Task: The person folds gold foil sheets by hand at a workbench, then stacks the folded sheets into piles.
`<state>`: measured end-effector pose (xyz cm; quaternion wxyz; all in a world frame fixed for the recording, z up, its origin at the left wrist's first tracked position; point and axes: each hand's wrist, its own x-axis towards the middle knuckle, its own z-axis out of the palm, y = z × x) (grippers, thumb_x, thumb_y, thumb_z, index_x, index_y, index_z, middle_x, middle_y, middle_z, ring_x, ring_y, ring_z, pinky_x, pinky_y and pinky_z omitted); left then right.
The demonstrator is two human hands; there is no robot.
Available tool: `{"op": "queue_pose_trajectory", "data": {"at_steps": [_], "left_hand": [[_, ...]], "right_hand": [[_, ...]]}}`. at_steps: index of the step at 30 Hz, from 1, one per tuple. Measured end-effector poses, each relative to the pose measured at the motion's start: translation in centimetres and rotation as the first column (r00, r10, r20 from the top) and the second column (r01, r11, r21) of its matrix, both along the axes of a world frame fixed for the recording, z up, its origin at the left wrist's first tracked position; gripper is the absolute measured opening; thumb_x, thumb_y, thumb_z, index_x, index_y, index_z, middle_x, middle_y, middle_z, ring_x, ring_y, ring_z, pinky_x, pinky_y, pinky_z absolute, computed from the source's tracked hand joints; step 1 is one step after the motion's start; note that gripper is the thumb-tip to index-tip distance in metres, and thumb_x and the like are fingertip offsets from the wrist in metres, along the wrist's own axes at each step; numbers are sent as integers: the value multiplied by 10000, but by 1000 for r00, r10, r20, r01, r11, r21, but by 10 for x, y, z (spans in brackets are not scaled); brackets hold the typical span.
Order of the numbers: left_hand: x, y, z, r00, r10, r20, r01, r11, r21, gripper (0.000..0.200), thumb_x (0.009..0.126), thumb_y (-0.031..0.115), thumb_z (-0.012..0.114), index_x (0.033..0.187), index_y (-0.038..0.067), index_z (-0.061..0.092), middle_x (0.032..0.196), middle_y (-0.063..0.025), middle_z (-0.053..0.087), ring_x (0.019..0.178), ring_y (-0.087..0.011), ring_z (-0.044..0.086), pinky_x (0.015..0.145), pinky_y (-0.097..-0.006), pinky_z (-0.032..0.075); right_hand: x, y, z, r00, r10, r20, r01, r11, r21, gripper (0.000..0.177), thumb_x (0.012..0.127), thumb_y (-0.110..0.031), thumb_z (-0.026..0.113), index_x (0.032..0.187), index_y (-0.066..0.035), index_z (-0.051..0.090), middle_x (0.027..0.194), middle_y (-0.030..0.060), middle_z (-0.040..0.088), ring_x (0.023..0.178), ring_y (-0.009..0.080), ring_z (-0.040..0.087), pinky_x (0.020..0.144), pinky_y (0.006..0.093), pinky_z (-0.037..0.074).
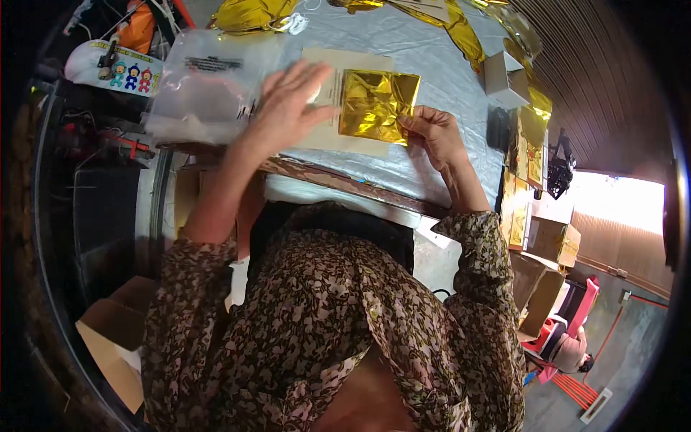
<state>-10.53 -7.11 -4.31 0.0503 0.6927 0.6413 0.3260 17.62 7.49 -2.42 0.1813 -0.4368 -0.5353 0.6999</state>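
Observation:
A folded square of shiny gold foil (pixel 371 108) lies on a beige printed sheet of card (pixel 360 149) on the table. My right hand (pixel 437 135) pinches the foil's right edge between thumb and fingers. Over the left side of the card is my left hand (pixel 291 108), fingers stretched out and thumb apart, holding nothing; it is slightly blurred. Clear plastic bags (pixel 198 93) with black print lie just left of this hand.
Crumpled gold foil (pixel 252 14) and white string (pixel 294 24) lie at the table's back. A small white box (pixel 504 78) stands at right. Cardboard boxes (pixel 115 324) sit on the floor. Another person (pixel 568 349) is far off at lower right.

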Motion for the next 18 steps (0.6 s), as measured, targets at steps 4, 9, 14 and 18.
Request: {"op": "queue_pose_trajectory", "data": {"at_steps": [4,9,14,18], "left_hand": [[-15,-15,6,990,54,-132,-88,961,-263,1288,709,699,809,1626,11,223,1626,-205,402,1565,-348,280,1253,-594,132],[-11,-14,2,989,-2,-148,-27,982,-188,1318,696,715,804,1644,30,196,1626,-245,383,1569,-342,274,1266,-575,129],[-10,-5,4,988,-39,-151,6,977,-215,1356,679,729,806,1651,36,162,1633,-245,371,1549,-349,315,1276,-551,151],[-12,-1,0,991,-65,-114,36,971,-234,1393,663,738,813,1656,42,128,1647,-241,346,1539,-359,326,1291,-515,179]], "right_hand": [[-7,-5,1,998,60,-5,-60,998,16,78,960,-85,751,943,-9,747,847,33,736,704,97,641,647,249,526],[-20,-13,10,996,72,-46,-71,997,34,67,965,-81,746,974,-15,747,893,26,751,759,92,669,694,243,547],[-29,-12,9,997,72,-29,-73,997,-12,73,968,-80,742,986,-10,743,901,24,752,769,91,670,701,238,546],[-31,-15,6,996,87,-32,-80,980,180,48,940,-23,746,961,21,747,864,56,761,731,107,686,676,254,557]]}}
